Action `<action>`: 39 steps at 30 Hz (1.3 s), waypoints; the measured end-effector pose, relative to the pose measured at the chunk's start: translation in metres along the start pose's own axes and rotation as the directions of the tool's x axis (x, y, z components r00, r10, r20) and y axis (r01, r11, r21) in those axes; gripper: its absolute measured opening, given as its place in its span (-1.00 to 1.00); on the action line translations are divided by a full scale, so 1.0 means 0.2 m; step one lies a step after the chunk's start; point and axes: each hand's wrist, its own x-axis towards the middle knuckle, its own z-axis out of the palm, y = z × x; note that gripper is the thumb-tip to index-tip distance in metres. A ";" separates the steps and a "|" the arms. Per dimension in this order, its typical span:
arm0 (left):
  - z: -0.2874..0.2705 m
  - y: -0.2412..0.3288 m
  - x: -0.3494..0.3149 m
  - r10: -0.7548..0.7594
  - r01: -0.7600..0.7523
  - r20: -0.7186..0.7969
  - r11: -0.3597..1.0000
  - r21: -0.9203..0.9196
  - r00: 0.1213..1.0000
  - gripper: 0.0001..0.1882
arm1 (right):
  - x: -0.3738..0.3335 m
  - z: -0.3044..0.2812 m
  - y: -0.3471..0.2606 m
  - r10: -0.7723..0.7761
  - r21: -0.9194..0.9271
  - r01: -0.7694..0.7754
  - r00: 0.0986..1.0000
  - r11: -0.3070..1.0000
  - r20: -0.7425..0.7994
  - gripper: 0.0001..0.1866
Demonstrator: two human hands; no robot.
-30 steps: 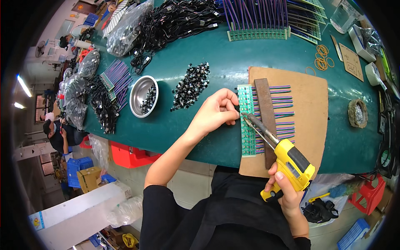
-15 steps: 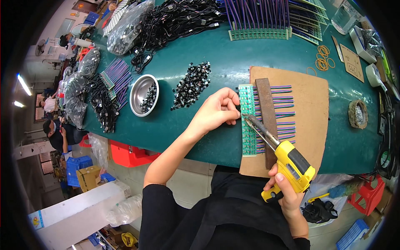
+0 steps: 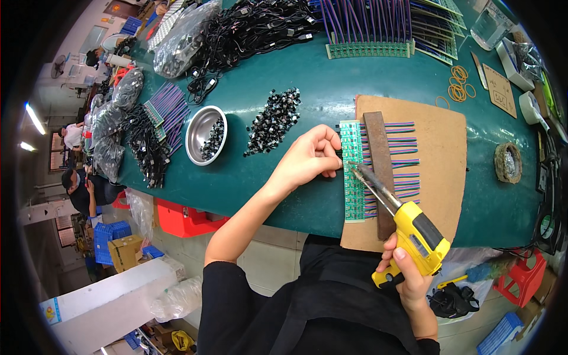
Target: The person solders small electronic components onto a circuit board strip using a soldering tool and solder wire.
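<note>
In my right hand [image 3: 409, 277] is a yellow-and-black soldering gun [image 3: 418, 235], its metal tip slanting up and left over a green circuit board panel [image 3: 354, 198]. At the panel's left edge my left hand [image 3: 309, 157] has thumb and fingers pinched together; whatever they hold is hidden or too small to name. Purple, blue and dark wires [image 3: 406, 142] run rightward from the panel. A rusty metal bar [image 3: 378, 160] lies across them. Panel, wires and bar rest on a brown cardboard sheet [image 3: 441, 177].
Left of my left hand lie a pile of small black components [image 3: 272, 121] and a steel bowl [image 3: 190, 139] with more of them. Wired panels [image 3: 370, 50] and black cables [image 3: 254, 29] fill the back. Rubber bands [image 3: 458, 86] and a round tip-cleaning holder [image 3: 507, 163] sit to the right.
The soldering gun has shifted slightly right and down, its tip moving a little right on the panel. My left hand stays nearly in place.
</note>
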 end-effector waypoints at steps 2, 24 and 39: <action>0.00 0.00 0.00 0.001 -0.001 -0.004 1.000 0.001 1.000 -0.76 | -0.01 0.01 -0.01 -0.011 0.005 0.011 0.999 1.000 -0.046 -0.68; -0.19 0.03 0.07 0.753 -0.083 -0.161 0.275 0.958 0.638 -0.96 | -0.01 -0.03 -0.02 -0.076 0.082 0.078 0.997 0.994 -0.026 -0.64; 0.00 -0.04 -0.13 0.086 -0.090 -0.061 0.993 -0.072 0.994 -0.87 | -0.01 -0.04 -0.01 -0.019 0.105 0.014 0.999 0.994 0.038 -0.63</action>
